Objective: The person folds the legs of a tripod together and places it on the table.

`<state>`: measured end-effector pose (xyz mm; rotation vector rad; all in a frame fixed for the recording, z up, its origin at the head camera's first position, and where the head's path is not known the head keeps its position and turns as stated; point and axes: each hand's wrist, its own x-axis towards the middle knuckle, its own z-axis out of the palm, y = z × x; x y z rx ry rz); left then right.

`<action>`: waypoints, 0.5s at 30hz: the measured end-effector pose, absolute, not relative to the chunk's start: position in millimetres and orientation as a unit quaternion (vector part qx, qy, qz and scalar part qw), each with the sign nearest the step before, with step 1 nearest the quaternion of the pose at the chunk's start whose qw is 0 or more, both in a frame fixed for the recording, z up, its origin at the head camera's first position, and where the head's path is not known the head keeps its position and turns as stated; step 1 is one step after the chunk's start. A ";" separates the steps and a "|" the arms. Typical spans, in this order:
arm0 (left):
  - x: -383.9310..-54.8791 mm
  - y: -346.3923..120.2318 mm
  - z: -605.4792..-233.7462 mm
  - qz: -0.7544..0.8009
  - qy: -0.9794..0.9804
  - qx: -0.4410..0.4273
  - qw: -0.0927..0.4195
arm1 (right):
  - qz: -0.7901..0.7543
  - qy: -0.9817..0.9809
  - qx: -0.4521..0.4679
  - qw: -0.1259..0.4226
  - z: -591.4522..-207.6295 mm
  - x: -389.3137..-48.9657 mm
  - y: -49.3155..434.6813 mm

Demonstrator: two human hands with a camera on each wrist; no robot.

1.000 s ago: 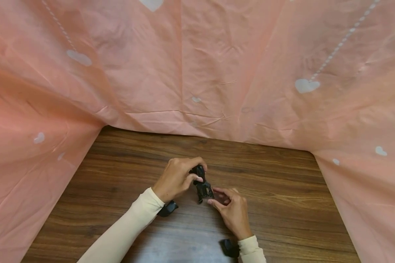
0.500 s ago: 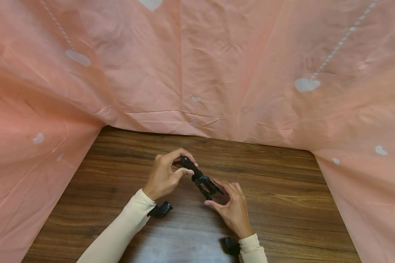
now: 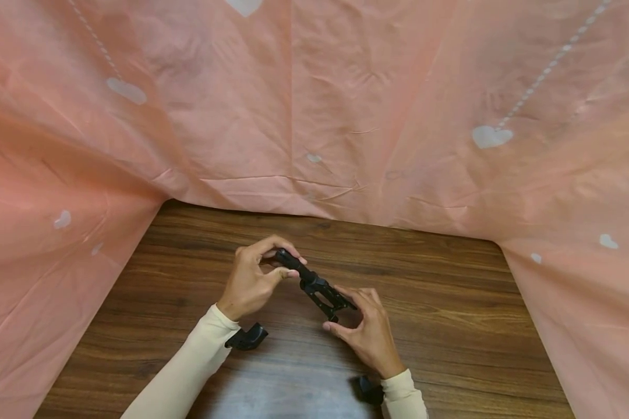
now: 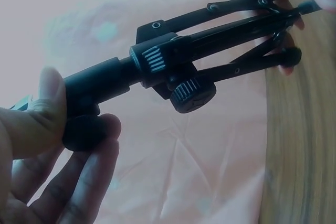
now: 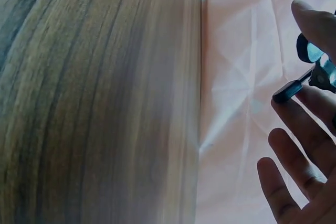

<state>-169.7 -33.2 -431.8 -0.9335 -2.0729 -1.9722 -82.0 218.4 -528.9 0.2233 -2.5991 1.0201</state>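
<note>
A small black mini tripod (image 3: pixel 322 294) hangs over the table between both hands, tilted, its legs partly spread. My left hand (image 3: pixel 251 282) grips its handle end, thumb on one side and fingers on the other. In the left wrist view, a round knob and ribbed collar show along the tripod (image 4: pixel 157 56), with the legs fanning away. At the feet, my right hand (image 3: pixel 369 329) holds the legs between thumb and forefinger. One tripod foot (image 5: pixel 286 93) lies against a fingertip in the right wrist view, while the other fingers stay extended.
Below lies a dark brown wood-grain table (image 3: pixel 440 291). A pink cloth (image 3: pixel 346 116) with white hearts encloses it at the back and sides. Black wrist-worn devices sit at the left wrist (image 3: pixel 247 337) and right wrist (image 3: pixel 369 390).
My left hand has moved left and slightly up with the handle end, so the tripod lies more slanted. Its legs look longer and wider in view. The right hand has barely moved.
</note>
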 end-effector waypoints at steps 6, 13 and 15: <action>-169.6 -40.7 -435.3 -0.678 -0.672 -0.293 0.044 | 0.374 -0.909 0.070 0.168 -526.2 -82.4 220.7; -170.8 -48.6 -441.6 -0.682 -0.673 -0.284 0.049 | 0.421 -0.889 0.077 0.163 -519.4 -83.4 230.6; -171.2 -51.1 -443.1 -0.676 -0.679 -0.282 0.055 | 0.431 -0.883 0.086 0.164 -517.7 -84.1 234.7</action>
